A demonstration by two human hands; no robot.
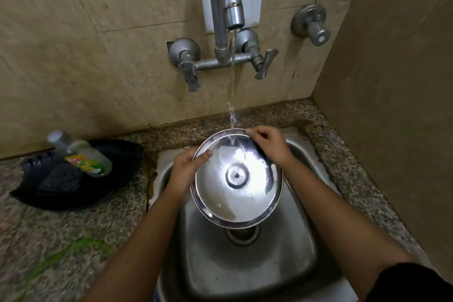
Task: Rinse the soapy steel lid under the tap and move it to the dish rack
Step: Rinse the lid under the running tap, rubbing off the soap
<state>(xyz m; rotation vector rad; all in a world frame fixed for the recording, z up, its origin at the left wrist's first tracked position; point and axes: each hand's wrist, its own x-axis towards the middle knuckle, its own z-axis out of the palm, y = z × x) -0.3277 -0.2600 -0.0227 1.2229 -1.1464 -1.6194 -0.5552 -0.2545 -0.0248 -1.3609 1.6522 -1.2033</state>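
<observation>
The round steel lid [236, 179] is held tilted over the steel sink [247, 265], its inner face toward me. A thin stream of water from the tap [232, 7] lands on its upper part and runs down. My left hand [187, 167] grips the lid's left rim, thumb on the inner face. My right hand [268, 146] holds the upper right rim, fingers curled over the edge. No dish rack is in view.
A black tray [117, 174] on the granite counter at the left holds a dish soap bottle [83, 154] and a scrubber. Tap handles [190, 68] stick out of the tiled wall. A side wall closes the right. The drain [241, 234] lies under the lid.
</observation>
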